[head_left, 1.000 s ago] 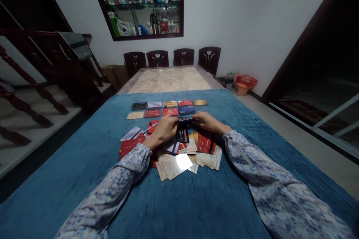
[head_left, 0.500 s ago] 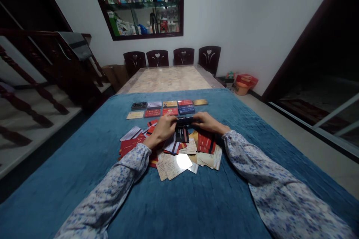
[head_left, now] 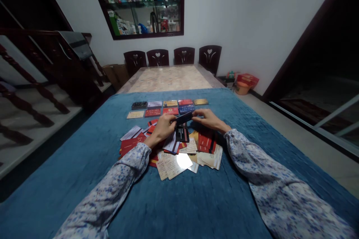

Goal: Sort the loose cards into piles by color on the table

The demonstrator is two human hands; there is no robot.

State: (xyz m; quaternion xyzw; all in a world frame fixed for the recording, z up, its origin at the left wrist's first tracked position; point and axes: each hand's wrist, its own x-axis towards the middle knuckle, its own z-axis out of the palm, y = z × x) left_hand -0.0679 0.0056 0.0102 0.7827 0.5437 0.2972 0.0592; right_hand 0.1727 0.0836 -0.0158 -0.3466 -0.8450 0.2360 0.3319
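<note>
Sorting in hand: dark card held over the pile

The table [head_left: 174,75] runs away toward the wall, its near part under a blue cloth [head_left: 179,209]. On the cloth lies a loose pile [head_left: 169,167] of red, pale and black cards, overlapping at odd angles. Just beyond it, two rows [head_left: 170,111] of cards and small stacks sit neatly, seemingly grouped by kind. The left hand [head_left: 165,127] grips the dark card [head_left: 183,118] by its left end; the right hand [head_left: 208,118] has its fingertips at the other end, whether pinching or merely touching I cannot tell.

The step looks like gathering or squaring matching cards. The next move probably calls for levelling the dark card and choosing its place. It is tilted above the pile, right end higher, nearly black; one card or several, I cannot tell.
</note>
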